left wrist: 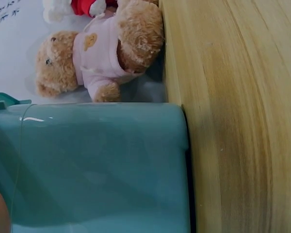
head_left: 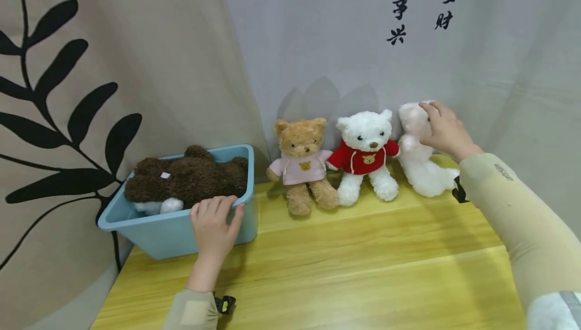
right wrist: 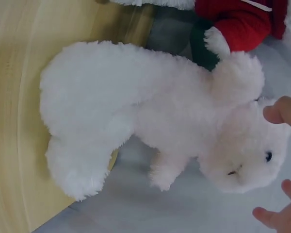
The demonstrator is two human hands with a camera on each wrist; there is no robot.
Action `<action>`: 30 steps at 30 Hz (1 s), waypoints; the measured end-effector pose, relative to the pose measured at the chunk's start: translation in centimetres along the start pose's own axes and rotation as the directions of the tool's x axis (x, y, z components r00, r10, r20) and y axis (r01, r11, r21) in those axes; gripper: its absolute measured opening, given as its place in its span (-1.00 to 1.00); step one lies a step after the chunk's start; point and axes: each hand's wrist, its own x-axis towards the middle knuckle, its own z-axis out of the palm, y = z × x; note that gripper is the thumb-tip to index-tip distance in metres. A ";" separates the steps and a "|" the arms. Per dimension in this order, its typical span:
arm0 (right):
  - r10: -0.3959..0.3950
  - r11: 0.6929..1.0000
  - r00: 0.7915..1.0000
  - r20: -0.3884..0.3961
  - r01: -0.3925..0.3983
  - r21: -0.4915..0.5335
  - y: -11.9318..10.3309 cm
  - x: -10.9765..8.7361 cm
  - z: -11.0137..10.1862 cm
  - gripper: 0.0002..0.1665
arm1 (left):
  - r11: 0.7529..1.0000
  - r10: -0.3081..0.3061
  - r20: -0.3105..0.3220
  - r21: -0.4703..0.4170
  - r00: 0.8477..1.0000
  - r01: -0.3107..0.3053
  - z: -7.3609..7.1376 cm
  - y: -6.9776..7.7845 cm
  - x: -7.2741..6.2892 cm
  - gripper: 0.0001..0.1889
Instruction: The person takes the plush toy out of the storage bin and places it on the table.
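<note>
At the right end of a row of plush toys, a pale fluffy plush toy (right wrist: 174, 107) with a dark eye leans against the curtain. My right hand (head_left: 447, 130) is at its head, fingers spread apart; in the right wrist view the fingertips (right wrist: 276, 110) lie right at the head's edge. My left hand (head_left: 213, 226) grips the front rim of a light blue bin (head_left: 177, 234), fingers hooked over the edge. Inside the bin a dark brown plush toy (head_left: 204, 178) lies with a small white tag upward, and a white furry part (head_left: 171, 205) shows beneath it.
Between bin and right hand sit a tan teddy bear (head_left: 300, 168) in a pink hoodie and a white teddy bear (head_left: 365, 156) in a red hoodie. They sit on a yellow wooden table (head_left: 345, 269) against a curtain (head_left: 308, 32) with black writing and leaf prints.
</note>
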 end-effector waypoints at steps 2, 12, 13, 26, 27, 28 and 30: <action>0.031 0.999 1.000 -0.002 -0.031 0.018 0.5 0.2 0.2 0.09 | 1.000 -0.004 0.004 0.003 1.000 0.004 0.0 0.1 0.0 -0.58; 0.167 0.975 0.985 0.048 -0.172 0.141 3.9 0.5 1.3 0.25 | 1.000 -0.011 0.007 0.007 1.000 0.011 0.3 0.1 0.4 -0.60; 0.185 0.970 0.980 0.071 -0.193 0.147 4.1 0.4 1.5 0.27 | 1.000 -0.011 0.007 0.008 1.000 0.011 0.3 0.1 0.4 -0.60; 0.215 0.918 0.963 0.161 -0.255 0.305 5.8 1.3 2.3 0.31 | 1.000 -0.021 0.015 0.011 1.000 0.021 -0.1 0.2 0.1 -0.59; 0.218 0.911 0.961 0.173 -0.264 0.317 5.9 1.4 2.3 0.33 | 1.000 -0.023 0.016 0.011 1.000 0.023 -0.1 0.2 0.1 -0.60; 0.216 0.904 0.959 0.181 -0.267 0.335 6.0 1.4 2.3 0.35 | 1.000 -0.024 0.016 0.011 1.000 0.024 -0.1 0.2 0.1 -0.60; 0.215 0.884 0.955 0.206 -0.280 0.375 6.2 1.6 2.5 0.40 | 1.000 -0.024 0.016 0.012 1.000 0.023 -0.1 0.2 0.2 -0.60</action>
